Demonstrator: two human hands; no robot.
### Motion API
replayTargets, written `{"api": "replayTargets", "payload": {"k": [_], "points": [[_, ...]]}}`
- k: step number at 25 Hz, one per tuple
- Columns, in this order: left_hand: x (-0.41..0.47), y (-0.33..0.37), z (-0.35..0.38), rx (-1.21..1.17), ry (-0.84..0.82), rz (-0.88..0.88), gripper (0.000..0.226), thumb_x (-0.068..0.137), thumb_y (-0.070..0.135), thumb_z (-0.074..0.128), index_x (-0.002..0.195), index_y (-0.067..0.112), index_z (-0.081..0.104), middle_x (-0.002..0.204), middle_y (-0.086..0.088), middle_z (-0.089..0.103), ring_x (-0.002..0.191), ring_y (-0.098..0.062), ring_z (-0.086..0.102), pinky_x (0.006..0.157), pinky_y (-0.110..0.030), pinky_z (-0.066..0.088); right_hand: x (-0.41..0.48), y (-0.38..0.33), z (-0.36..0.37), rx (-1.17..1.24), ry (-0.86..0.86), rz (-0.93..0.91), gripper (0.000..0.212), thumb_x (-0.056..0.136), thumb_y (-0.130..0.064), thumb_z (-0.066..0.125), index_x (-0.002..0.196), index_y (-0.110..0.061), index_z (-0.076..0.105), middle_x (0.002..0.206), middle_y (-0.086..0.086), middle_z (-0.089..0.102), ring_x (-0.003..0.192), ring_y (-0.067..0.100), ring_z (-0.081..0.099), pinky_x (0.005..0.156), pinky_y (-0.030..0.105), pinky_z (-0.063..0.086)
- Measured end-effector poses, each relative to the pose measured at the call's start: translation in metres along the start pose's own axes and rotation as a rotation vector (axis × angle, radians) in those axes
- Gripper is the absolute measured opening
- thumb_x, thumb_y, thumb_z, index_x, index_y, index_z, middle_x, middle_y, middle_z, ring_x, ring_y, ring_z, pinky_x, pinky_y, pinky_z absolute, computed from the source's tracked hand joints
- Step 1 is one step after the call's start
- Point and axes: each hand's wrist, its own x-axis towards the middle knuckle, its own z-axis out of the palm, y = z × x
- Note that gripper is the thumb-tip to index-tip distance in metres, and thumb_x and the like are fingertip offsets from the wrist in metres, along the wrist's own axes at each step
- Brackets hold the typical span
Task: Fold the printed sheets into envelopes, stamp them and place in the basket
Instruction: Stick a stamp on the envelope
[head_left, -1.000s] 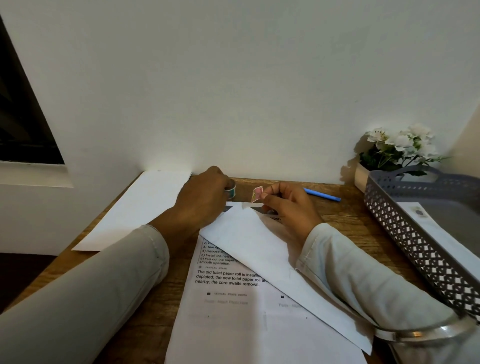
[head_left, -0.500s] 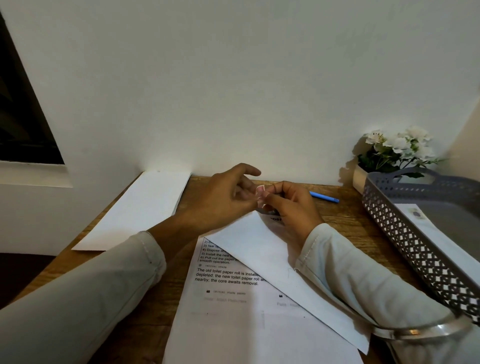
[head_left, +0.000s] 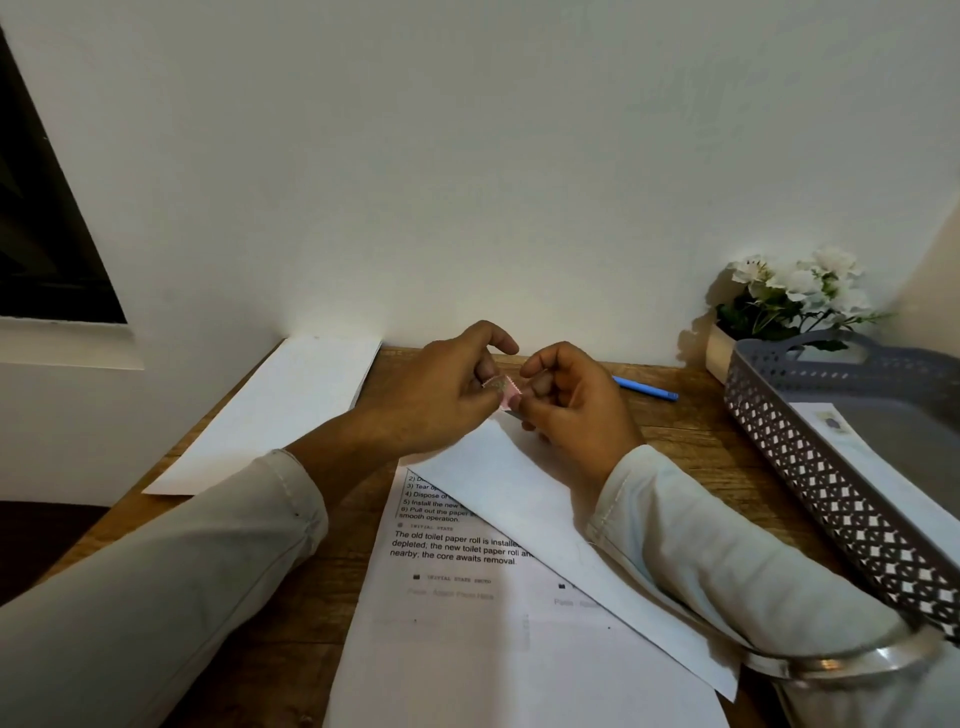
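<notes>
Head camera looks down, close over the desk (head_left: 693, 431)

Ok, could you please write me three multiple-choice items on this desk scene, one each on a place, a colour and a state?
1. Where is the blue pen? A in the basket; B on the table beyond the right hand; C on the printed sheet.
2. Colour of the stamp? A pink; B green; C black.
3. The stamp is: A lying flat; B pinched between left hand and right hand; C stuck to the wall.
Answers: B, it lies on bare wood; A, pink paper shows; B, fingers of both grip it.
</notes>
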Motion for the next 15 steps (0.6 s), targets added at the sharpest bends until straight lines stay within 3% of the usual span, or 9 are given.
{"api": "replayTargets", "payload": {"k": [3, 5, 8, 11, 15], "points": [[0.002, -0.004, -0.005, 0.011, -0.049, -0.067, 0.037, 0.091, 0.032, 0.068, 0.125, 0.031, 0.053, 0.089, 0.012, 0.065, 0.077, -0.003, 0.061, 0.073, -0.031, 0.052, -0.004, -0.002, 0.006, 0.064, 0.028, 0.094, 0.022, 0.085, -0.001, 0.076, 0.093, -0.010, 0.058, 0.071, 0.007, 0.060, 0.058, 0.024, 0.060, 0.044, 0.026, 0.042], [0.005, -0.012, -0.012, 0.060, -0.113, -0.182, 0.040, 0.089, 0.036, 0.069, 0.126, 0.029, 0.054, 0.094, 0.011, 0.067, 0.085, -0.009, 0.063, 0.084, -0.040, 0.055, -0.005, -0.002, 0.008, 0.169, 0.054, 0.195, 0.021, 0.085, 0.002, 0.074, 0.095, -0.006, 0.058, 0.071, 0.010, 0.059, 0.055, 0.028, 0.061, 0.044, 0.027, 0.040], [0.008, -0.016, -0.016, 0.118, -0.243, -0.337, 0.051, 0.086, 0.035, 0.073, 0.131, 0.021, 0.055, 0.111, 0.002, 0.068, 0.101, -0.019, 0.065, 0.093, -0.041, 0.054, -0.001, 0.000, 0.006, 0.174, 0.068, 0.302, 0.019, 0.085, 0.007, 0.070, 0.092, -0.006, 0.059, 0.066, 0.010, 0.065, 0.057, 0.032, 0.065, 0.044, 0.028, 0.045], [0.010, -0.020, -0.015, 0.030, -0.257, -0.412, 0.044, 0.084, 0.027, 0.076, 0.125, 0.017, 0.065, 0.108, -0.002, 0.070, 0.099, -0.019, 0.068, 0.091, -0.036, 0.056, 0.001, 0.001, 0.006, 0.175, 0.064, 0.335, 0.018, 0.085, 0.010, 0.066, 0.087, -0.007, 0.060, 0.067, 0.013, 0.068, 0.055, 0.028, 0.065, 0.043, 0.027, 0.046], [0.010, -0.025, -0.016, -0.152, -0.244, -0.442, 0.018, 0.087, 0.013, 0.072, 0.103, 0.020, 0.077, 0.093, 0.003, 0.075, 0.083, -0.011, 0.071, 0.069, -0.025, 0.056, 0.003, 0.003, 0.008, 0.105, 0.045, 0.338, 0.018, 0.086, 0.009, 0.064, 0.082, -0.008, 0.062, 0.071, 0.018, 0.068, 0.055, 0.027, 0.064, 0.044, 0.027, 0.045]]}}
